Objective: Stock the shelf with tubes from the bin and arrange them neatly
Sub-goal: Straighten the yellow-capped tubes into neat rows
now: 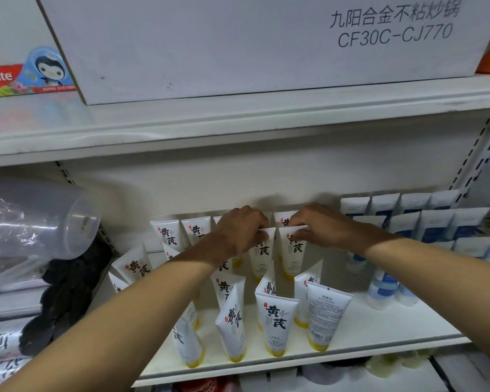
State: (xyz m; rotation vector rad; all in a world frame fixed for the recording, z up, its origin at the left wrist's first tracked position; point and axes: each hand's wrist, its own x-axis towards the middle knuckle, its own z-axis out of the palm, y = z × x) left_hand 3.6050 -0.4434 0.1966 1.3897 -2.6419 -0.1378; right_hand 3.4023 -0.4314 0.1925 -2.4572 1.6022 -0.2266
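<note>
Several white tubes with yellow caps and black characters stand cap-down on the white shelf (379, 329). My left hand (239, 230) pinches the top edge of one tube (262, 258) in the second row from the back. Right beside it, my right hand (320, 224) pinches the top edge of the neighbouring tube (294, 256). At the front, some tubes lean, such as one tube (232, 326), and one tube (321, 315) shows its printed back. The bin is not in view.
White and blue tubes (433, 227) fill the shelf's right side. On the left lie a clear plastic container (40, 222) and dark bundled items (65, 292). Above, the upper shelf (238, 120) carries a large white carton (238, 43) and a toothpaste box (26, 77).
</note>
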